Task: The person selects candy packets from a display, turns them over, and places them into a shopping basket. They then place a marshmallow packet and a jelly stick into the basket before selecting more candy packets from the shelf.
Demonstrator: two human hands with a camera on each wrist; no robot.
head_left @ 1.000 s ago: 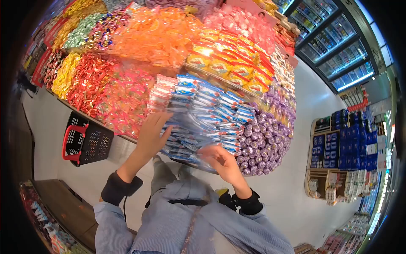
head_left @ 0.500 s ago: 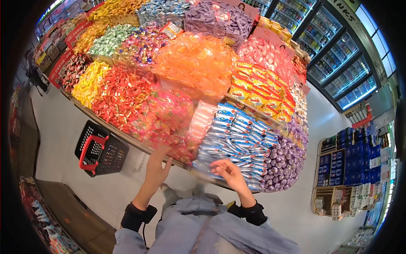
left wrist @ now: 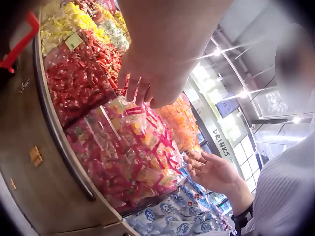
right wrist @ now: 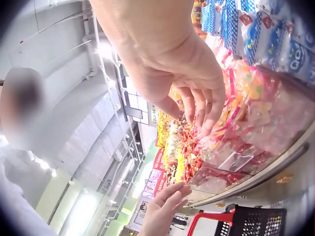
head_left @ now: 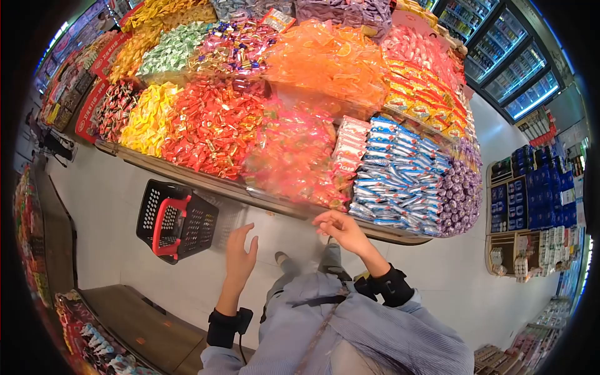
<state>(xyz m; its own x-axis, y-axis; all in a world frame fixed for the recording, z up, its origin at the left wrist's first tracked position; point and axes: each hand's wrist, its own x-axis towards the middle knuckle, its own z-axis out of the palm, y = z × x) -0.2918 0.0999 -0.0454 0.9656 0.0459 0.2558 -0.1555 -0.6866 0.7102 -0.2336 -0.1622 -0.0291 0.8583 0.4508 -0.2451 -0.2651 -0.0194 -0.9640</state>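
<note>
In the head view my left hand (head_left: 239, 255) hangs in front of the display's edge, fingers fairly straight and nothing in them. My right hand (head_left: 345, 231), loosely curled and holding nothing, is at the display's front rim. It is nearest to the clear-wrapped candies with pink ends (head_left: 294, 153) and the blue-and-white packets (head_left: 400, 178). The left wrist view shows the pink-ended candies (left wrist: 128, 152) below my left hand, the blue-and-white packets beside them. Between the right hand's fingers in the right wrist view nothing shows.
A black basket (head_left: 203, 219) with a red handle stands on the floor left of my left hand. Red-wrapped candies (head_left: 215, 128), yellow candies (head_left: 150, 119) and purple round candies (head_left: 459, 197) fill neighbouring sections. A low wooden ledge (head_left: 156, 325) lies behind at left.
The head view has turned, so the display sits further right. Both hands have moved from over the blue-and-white packets, back and to the left along the display, staying without anything in them.
</note>
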